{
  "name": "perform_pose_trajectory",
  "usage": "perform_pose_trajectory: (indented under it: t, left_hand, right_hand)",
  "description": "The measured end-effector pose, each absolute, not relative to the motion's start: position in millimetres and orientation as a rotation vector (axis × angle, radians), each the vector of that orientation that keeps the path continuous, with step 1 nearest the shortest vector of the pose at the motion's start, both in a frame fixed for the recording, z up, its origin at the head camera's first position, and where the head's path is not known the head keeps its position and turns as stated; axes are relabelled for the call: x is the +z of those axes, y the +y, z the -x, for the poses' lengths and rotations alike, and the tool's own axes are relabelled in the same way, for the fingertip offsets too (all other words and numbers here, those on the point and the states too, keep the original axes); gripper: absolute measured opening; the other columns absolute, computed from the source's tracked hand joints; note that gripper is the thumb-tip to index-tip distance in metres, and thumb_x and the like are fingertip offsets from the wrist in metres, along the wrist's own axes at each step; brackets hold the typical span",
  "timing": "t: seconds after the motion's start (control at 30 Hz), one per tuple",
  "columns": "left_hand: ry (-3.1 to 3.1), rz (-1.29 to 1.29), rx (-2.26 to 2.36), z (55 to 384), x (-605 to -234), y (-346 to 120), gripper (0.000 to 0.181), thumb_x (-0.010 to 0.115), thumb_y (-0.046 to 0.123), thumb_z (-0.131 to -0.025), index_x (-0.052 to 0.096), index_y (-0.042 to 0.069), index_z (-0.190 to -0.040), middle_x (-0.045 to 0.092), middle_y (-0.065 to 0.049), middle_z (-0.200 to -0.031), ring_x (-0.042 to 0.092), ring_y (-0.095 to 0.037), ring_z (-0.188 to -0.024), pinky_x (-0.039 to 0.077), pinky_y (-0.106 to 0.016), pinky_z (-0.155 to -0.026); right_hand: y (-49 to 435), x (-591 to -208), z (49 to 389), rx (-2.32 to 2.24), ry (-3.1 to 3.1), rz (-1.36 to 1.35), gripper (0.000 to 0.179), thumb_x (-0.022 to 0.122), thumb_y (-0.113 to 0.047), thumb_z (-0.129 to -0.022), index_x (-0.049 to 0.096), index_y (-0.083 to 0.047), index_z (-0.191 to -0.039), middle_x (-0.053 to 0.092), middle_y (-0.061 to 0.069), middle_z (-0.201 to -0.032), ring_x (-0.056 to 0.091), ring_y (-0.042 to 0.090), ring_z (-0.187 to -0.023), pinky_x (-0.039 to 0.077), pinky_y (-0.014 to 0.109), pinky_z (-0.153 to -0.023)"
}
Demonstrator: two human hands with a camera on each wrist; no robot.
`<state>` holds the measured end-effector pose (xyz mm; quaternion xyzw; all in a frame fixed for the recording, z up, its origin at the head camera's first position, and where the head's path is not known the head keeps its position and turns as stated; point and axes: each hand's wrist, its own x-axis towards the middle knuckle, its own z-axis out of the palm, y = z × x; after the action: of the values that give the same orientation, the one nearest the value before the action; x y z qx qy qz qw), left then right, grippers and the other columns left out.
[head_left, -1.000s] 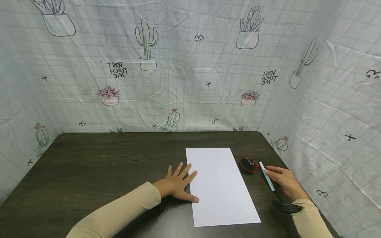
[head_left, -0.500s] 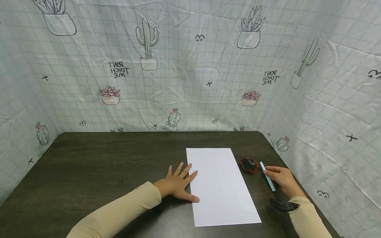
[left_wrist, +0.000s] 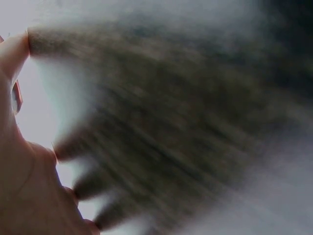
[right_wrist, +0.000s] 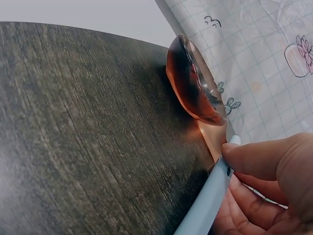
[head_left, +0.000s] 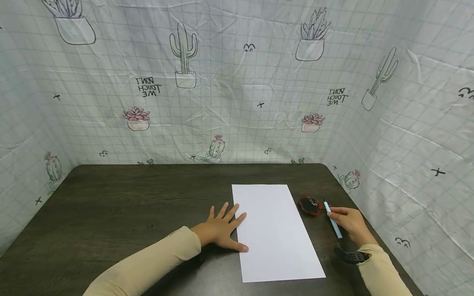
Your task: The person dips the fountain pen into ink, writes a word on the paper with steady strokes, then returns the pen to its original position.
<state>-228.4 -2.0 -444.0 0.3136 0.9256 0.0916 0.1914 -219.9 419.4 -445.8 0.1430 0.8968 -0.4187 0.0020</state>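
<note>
A plain white sheet of paper (head_left: pixel 275 232) lies on the dark table. My left hand (head_left: pixel 219 231) rests with spread fingers across its left edge, thumb on the paper; the left wrist view shows that hand (left_wrist: pixel 29 181) beside a blurred dark surface. At the right, my right hand (head_left: pixel 352 224) pinches a light blue pen (head_left: pixel 335 228) with a dark tip. Up close, the thumb presses on the pen (right_wrist: pixel 203 208) near its upper end. Just beyond the pen sits a small translucent red-orange dish-like thing (head_left: pixel 309 205) with a dark middle and a handle-like strip (right_wrist: pixel 211 139) behind the pen.
The wooden table (head_left: pixel 129 205) stretches far to the left of the paper. White fabric (head_left: pixel 229 82) with cactus drawings hangs at the back and sides. The table's right edge runs close beside my right hand, and a black wrist strap (head_left: pixel 349 255) circles that arm.
My right wrist has shifted slightly left and the thumb and fingers have come in on the pen, which stays about where it was. The left hand and the paper have not visibly moved.
</note>
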Motion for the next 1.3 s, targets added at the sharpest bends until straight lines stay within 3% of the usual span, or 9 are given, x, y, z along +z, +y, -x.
perform_pose_trajectory:
  t: [0.4,0.77,0.97,1.1,1.17,1.3]
  left_hand:
    - [2.599,-0.884,0.242,228.1,-444.6,-1.6,0.100,0.050,0.081,-0.076,0.011,0.033,-0.155,-0.006,0.000,-0.162,-0.007,-0.032,-0.147,-0.004,-0.066,-0.110]
    - [2.608,-0.876,0.230,230.7,-449.0,-2.1,0.101,0.049,0.082,-0.075,0.009,0.035,-0.155,-0.007,0.001,-0.162,-0.008,-0.032,-0.147,-0.004,-0.065,-0.110]
    - [2.608,-0.877,0.228,230.2,-449.2,-1.9,0.101,0.049,0.082,-0.075,0.009,0.035,-0.155,-0.007,0.001,-0.162,-0.008,-0.032,-0.147,-0.004,-0.065,-0.110]
    - [2.606,-0.878,0.232,230.0,-449.1,-1.6,0.101,0.049,0.082,-0.075,0.009,0.035,-0.155,-0.007,0.001,-0.162,-0.009,-0.031,-0.147,-0.004,-0.065,-0.110]
    - [2.606,-0.878,0.232,230.2,-449.0,-1.5,0.101,0.049,0.082,-0.076,0.009,0.035,-0.155,-0.007,0.001,-0.162,-0.009,-0.031,-0.147,-0.004,-0.065,-0.110]
    - [2.603,-0.880,0.235,230.8,-448.3,-1.0,0.101,0.050,0.082,-0.076,0.009,0.035,-0.155,-0.007,0.001,-0.162,-0.009,-0.031,-0.147,-0.005,-0.065,-0.110]
  right_hand:
    - [418.5,-445.6,218.8,-1.374,2.772,-0.425,0.049,0.063,-0.018,-0.094,0.051,0.015,-0.128,0.054,0.032,-0.126,0.060,0.008,-0.087,0.056,0.030,-0.074]
    - [413.3,-441.6,221.4,-1.446,2.766,-0.351,0.051,0.059,-0.018,-0.096,0.044,0.007,-0.138,0.063,0.023,-0.120,0.058,-0.002,-0.083,0.051,0.023,-0.070]
    - [411.7,-439.9,221.8,-1.518,2.742,-0.328,0.051,0.055,-0.013,-0.098,0.039,0.002,-0.143,0.062,0.023,-0.119,0.060,0.000,-0.083,0.052,0.024,-0.071]
    - [412.5,-440.5,223.8,-1.568,2.697,-0.331,0.048,0.050,-0.016,-0.101,0.038,-0.001,-0.145,0.055,0.023,-0.130,0.061,-0.001,-0.089,0.054,0.025,-0.075]
    - [413.7,-440.5,224.5,-1.630,2.653,-0.318,0.048,0.049,-0.018,-0.102,0.039,-0.001,-0.145,0.054,0.020,-0.132,0.062,-0.001,-0.092,0.054,0.024,-0.078]
    - [417.2,-439.1,223.9,-1.841,2.506,-0.229,0.048,0.049,-0.020,-0.102,0.040,-0.002,-0.145,0.064,-0.002,-0.115,0.064,0.002,-0.093,0.053,0.022,-0.079]
